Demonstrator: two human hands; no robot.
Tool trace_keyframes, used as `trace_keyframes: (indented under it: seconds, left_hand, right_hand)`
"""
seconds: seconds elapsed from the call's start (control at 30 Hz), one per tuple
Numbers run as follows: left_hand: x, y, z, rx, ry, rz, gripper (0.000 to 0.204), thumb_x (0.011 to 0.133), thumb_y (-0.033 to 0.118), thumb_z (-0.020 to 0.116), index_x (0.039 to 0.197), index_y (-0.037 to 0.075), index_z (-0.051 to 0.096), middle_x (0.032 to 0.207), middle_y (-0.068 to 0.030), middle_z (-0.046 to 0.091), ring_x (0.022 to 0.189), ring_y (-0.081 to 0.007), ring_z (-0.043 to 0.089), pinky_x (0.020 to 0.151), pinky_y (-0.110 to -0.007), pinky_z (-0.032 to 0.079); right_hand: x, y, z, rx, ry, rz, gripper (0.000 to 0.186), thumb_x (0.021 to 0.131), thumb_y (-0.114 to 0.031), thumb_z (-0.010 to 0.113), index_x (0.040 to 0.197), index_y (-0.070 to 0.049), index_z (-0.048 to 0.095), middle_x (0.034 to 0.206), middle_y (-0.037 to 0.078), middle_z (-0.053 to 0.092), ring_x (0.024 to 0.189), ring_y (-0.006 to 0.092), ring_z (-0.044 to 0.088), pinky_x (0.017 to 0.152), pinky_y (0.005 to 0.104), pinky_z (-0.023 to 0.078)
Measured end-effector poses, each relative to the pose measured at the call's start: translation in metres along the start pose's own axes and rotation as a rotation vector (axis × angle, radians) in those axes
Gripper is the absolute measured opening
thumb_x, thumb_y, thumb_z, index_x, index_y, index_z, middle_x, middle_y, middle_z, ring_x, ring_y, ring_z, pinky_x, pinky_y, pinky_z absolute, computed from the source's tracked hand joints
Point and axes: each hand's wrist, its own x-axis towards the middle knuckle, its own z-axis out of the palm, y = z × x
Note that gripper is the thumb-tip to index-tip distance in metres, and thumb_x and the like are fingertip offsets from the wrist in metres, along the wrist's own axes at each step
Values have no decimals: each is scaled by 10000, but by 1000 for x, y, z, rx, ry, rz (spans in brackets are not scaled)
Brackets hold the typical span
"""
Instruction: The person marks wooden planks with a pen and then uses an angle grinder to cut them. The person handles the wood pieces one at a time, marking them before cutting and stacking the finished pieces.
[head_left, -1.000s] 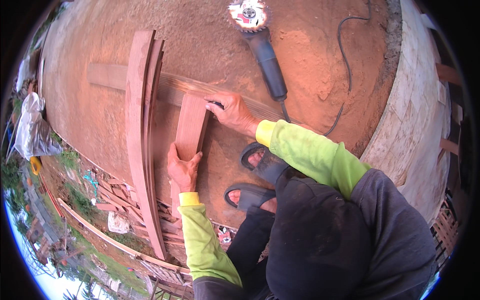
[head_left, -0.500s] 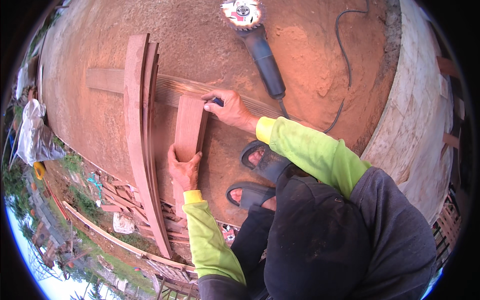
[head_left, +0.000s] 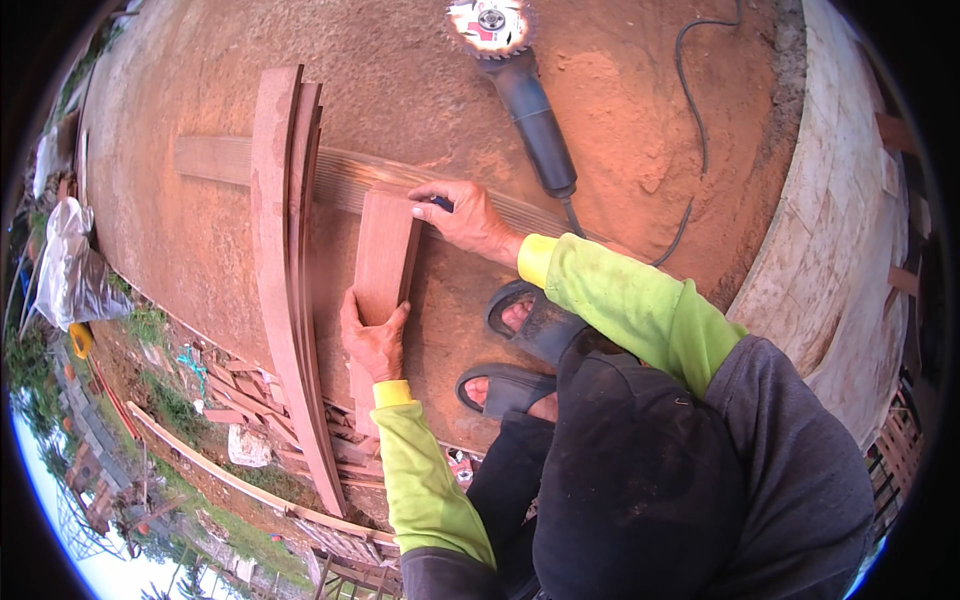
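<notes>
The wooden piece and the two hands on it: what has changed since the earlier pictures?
Very little: the right hand seems to have turned the small dark tool slightly. Nothing was taken hold of or let go. The left hand still grips the wooden piece, and the power tool with the toothed disc lies where it was.

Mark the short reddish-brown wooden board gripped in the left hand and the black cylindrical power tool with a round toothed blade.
Short reddish-brown wooden board [head_left: 385, 262]: head view, on its upper face.
Black cylindrical power tool [head_left: 536, 118]: head view, middle of its body.
</notes>
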Motion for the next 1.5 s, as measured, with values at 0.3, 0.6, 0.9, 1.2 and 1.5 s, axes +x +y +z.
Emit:
trace_keyframes:
  seconds: [0.3, 0.6, 0.9, 1.2, 1.5]
  left_hand:
    - [-1, 1, -1, 101, -12, 41, 812, 569, 205, 897, 1245, -81, 549, 1125, -204, 611, 1040, -347, 596, 942, -396, 458]
    - [0, 0, -2, 125, -19, 73, 797, 575, 228, 897, 1236, -63, 560, 1121, -222, 611, 1034, -366, 595, 932, -409, 463]
    - [3, -4, -3, 170, -24, 119, 796, 566, 235, 899, 1222, -64, 562, 1122, -232, 610, 1039, -382, 589, 935, -423, 461]
    - [1, -3, -1, 163, -12, 126, 774, 580, 221, 884, 1220, -58, 549, 1088, -231, 603, 1022, -389, 583, 907, -431, 464]
    - [3, -6, -2, 131, -8, 119, 765, 586, 233, 881, 1218, -44, 551, 1117, -224, 596, 1034, -395, 579, 920, -434, 462]
  right_hand:
    - [1, 3, 0, -72, 2, -125, 227, 846, -159, 687, 988, 18, 704, 949, 212, 697, 895, 318, 686, 797, 363, 537]
    - [2, 5, -2, -180, -6, -244, 237, 844, -154, 681, 1011, 14, 699, 961, 216, 692, 892, 344, 675, 793, 378, 539]
    - [2, 6, -3, -229, 6, -271, 216, 831, -100, 707, 1023, -1, 697, 942, 205, 694, 867, 306, 692, 747, 356, 546]
    - [4, 6, -2, -197, 1, -250, 229, 841, -164, 690, 1008, -7, 703, 934, 214, 688, 867, 352, 675, 761, 379, 542]
    - [6, 7, -4, -167, -22, -250, 213, 841, -146, 697, 1001, -5, 703, 928, 217, 687, 857, 337, 682, 750, 372, 538]
